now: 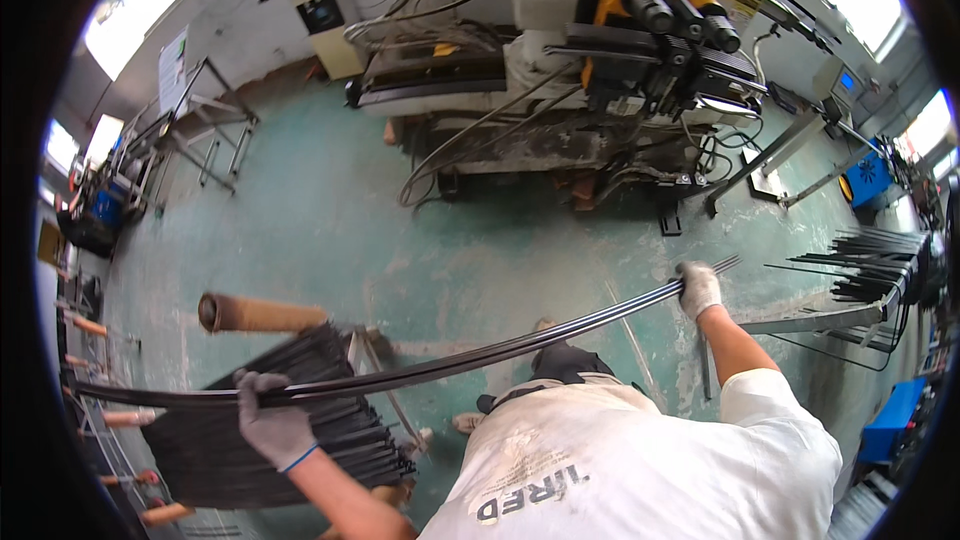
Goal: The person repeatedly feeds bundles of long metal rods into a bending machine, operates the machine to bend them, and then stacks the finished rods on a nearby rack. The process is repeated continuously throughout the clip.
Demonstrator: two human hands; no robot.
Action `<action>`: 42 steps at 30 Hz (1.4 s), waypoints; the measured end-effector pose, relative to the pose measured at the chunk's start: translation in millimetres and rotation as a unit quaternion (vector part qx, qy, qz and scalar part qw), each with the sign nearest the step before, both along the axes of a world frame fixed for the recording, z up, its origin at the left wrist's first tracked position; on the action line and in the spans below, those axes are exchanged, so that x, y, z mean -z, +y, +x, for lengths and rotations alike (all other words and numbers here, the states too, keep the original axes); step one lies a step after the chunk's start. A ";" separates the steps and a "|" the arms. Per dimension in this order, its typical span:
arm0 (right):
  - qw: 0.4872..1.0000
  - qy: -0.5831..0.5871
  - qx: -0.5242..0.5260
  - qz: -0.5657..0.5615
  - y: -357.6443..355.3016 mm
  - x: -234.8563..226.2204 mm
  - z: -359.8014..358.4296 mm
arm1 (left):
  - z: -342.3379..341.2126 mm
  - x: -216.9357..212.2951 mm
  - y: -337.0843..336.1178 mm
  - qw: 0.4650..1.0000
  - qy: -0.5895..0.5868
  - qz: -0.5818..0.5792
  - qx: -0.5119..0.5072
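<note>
A bundle of long, thin black strips stretches across in front of me, with shiny edges toward its right end. My left hand, in a grey glove with a blue cuff edge, is closed around the bundle toward its left part. My right hand, in a pale glove, grips it near the right end, whose tips stick out just past the fingers. Beneath the left part of the bundle lies a wide pile of black strips on a stand. How many strips I hold is too fine to tell.
A brown tube lies beyond the pile. Across the green floor stands a large machine with yellow-and-black units and hanging cables. At right, a metal rack bears more black strips. Metal frames stand at far left.
</note>
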State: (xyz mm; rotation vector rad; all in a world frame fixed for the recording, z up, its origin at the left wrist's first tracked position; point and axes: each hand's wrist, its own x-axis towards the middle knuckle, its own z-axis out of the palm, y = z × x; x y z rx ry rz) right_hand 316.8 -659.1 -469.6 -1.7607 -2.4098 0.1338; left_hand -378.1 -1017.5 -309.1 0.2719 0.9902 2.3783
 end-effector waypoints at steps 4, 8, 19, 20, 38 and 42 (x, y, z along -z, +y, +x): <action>0.925 0.109 0.343 0.119 85.7 37.3 40.1 | 42.7 -57.7 110.7 0.997 -0.027 0.028 0.061; 0.264 0.898 0.148 -0.319 97.4 -24.5 -88.2 | 105.1 -34.1 228.5 0.989 0.005 -0.008 0.145; 0.249 0.938 0.202 -0.130 279.0 -41.7 -84.9 | -12.1 -76.4 405.9 0.960 0.116 0.064 0.248; 0.248 0.939 0.209 -0.119 297.2 -43.2 -81.6 | -31.7 -76.6 417.3 0.960 0.122 0.074 0.243; 0.358 0.888 0.287 0.017 529.3 -104.5 -67.0 | -51.5 49.4 713.3 0.964 -0.104 -0.071 0.234; 0.317 0.905 0.282 0.006 568.2 -125.2 -74.7 | -33.8 66.5 748.4 0.962 -0.094 -0.097 0.237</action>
